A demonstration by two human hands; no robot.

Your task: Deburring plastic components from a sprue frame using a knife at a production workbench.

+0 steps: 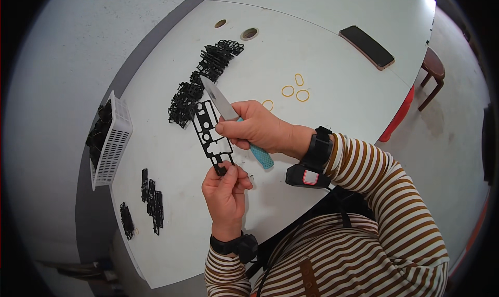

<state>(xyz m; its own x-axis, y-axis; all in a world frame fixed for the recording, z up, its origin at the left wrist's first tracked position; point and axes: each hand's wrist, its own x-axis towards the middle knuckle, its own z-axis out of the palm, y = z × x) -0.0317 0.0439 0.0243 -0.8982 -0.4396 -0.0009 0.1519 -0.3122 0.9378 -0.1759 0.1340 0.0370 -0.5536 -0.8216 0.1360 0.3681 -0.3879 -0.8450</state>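
Pinched by its near end in my left hand point(223, 193) is a flat black plastic frame point(206, 136) with round and rectangular cutouts. My right hand point(260, 128) is closed round the turquoise handle of a knife point(220, 100). Its blade points up and to the left, beyond the frame's far end, and my right thumb lies close to the frame's right edge. Past the blade, a long heap of similar black plastic frames point(213, 63) runs away across the white table. Whether the right fingers also touch the frame is hidden.
A white basket point(115, 146) holding black parts stands at the left edge. Stacked black frames point(152, 201) lie nearer on the left. Several yellow rubber bands point(288, 91), a phone point(368, 47) and a tape roll point(249, 34) rest farther off. A brown stool point(433, 65) stands right.
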